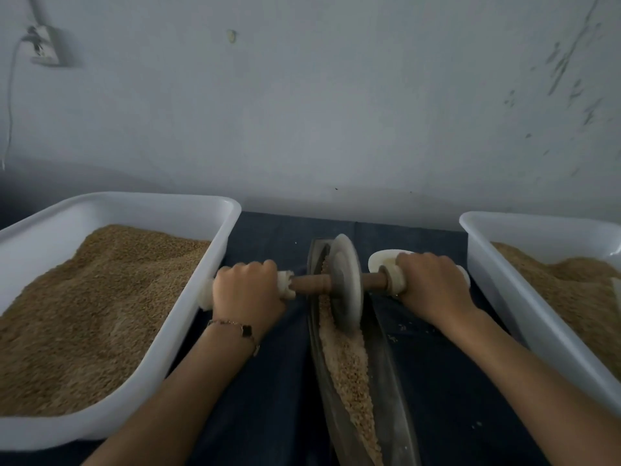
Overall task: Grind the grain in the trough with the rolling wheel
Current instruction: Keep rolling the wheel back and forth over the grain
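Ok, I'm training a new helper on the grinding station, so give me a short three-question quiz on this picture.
1. True or false: both hands grip the axle handles on either side of the rolling wheel.
2. Where along the trough does the wheel sit?
A. the far end, towards the wall
B. the near end, by the person
C. lifted out, on the cloth
3. Fill in: the left hand lies beside a white ____ of grain.

Key
1. True: the left hand and the right hand each wrap a padded handle.
2. A; crushed grain fills the near stretch.
3. Tub: the left tub; another, the right tub, stands opposite.
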